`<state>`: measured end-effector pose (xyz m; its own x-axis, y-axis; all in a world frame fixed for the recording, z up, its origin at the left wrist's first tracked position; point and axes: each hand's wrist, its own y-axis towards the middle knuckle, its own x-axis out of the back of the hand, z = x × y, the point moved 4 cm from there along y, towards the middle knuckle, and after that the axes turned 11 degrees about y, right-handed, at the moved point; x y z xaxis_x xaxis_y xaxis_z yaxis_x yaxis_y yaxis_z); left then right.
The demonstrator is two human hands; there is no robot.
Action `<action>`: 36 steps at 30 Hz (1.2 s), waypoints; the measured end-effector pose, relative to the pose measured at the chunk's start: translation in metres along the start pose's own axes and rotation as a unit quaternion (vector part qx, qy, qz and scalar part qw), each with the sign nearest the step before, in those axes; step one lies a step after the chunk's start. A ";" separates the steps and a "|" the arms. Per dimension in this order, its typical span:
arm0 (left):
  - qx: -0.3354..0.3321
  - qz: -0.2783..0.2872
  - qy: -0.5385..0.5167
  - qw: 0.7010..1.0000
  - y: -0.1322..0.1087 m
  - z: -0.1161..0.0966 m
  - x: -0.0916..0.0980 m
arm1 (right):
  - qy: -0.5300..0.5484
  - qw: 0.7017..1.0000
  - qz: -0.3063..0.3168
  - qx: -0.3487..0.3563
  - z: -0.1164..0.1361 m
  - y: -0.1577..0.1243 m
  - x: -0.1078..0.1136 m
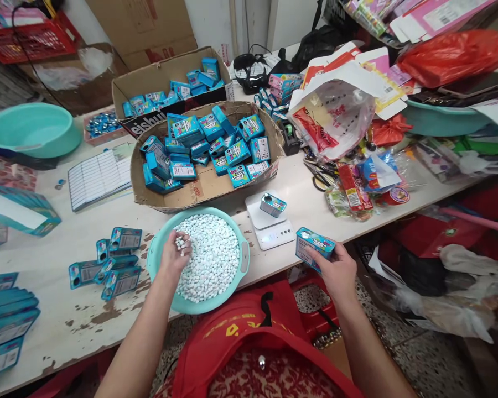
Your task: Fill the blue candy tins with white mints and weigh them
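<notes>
My left hand (175,255) is curled around several small white candies, just over the left part of a turquoise basin (244,257). Pale candies (211,254) fill that basin. On the right, my right hand (336,268) grips a blue candy box (314,247) at its right end, in front of the table edge. Between the two, a white digital scale (271,236) carries another small blue box (273,204). Left of the basin lie several blue boxes (122,279) in a loose group.
Behind the basin stands a cut cardboard box (166,205) full of blue boxes, with a second carton (120,83) behind it. Scissors (320,174) and wrapped sweets (352,190) lie at right. Stacked blue cartons (8,326) and an empty-looking turquoise tub (33,130) stand at left.
</notes>
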<state>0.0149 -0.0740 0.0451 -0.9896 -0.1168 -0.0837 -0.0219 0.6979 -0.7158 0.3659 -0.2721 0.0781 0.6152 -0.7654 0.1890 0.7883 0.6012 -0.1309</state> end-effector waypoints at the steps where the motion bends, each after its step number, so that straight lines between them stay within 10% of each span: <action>1: 0.039 0.012 -0.044 0.998 -0.002 -0.001 -0.001 | 0.000 1.000 0.002 0.002 0.000 0.000 -0.001; 6: 0.059 0.062 -0.027 0.996 -0.012 -0.014 -0.032 | -0.001 1.000 0.001 0.006 0.002 0.002 -0.002; 10: 0.011 0.173 0.148 0.974 -0.015 -0.021 -0.098 | -0.007 1.000 -0.002 -0.001 0.001 0.006 0.002; 14: -0.078 0.274 0.347 0.893 -0.012 -0.027 -0.180 | 0.004 1.000 -0.010 -0.009 -0.005 0.010 0.011; 18: -0.264 0.231 0.529 0.773 0.000 -0.042 -0.234 | 0.011 0.999 -0.022 -0.024 -0.016 0.013 0.023; 29: -0.363 0.162 0.783 0.479 0.013 -0.040 -0.266 | 0.017 0.998 -0.031 -0.047 -0.028 0.019 0.033; 36: -0.352 0.175 0.820 0.416 0.010 -0.047 -0.272 | 0.015 0.998 -0.035 -0.042 -0.033 0.022 0.031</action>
<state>0.2770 -0.0018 0.0932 0.2968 0.3154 0.9013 0.6991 0.5712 -0.4301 0.4024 -0.2902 0.0487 0.5571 -0.8127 0.1708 0.8273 0.5254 -0.1988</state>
